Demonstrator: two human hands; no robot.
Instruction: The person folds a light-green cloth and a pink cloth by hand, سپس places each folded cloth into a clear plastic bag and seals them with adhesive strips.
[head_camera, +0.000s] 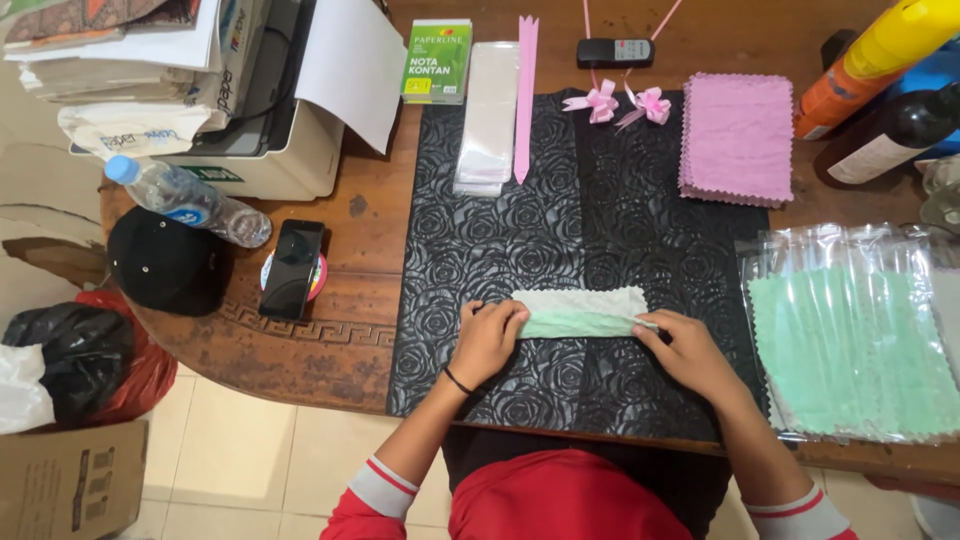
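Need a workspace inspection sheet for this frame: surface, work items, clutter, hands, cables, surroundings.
Surface: wooden table with black rose-embossed mat.
Job's things: folded green cloth; green cloth stack in clear bags; pink cloth stack; pink bows.
Clutter: phone, black cap, water bottle, printer.
Grippers: left hand and right hand press the cloth's ends.
Cables: nothing seen.
Surroundings: tiled floor, cardboard box.
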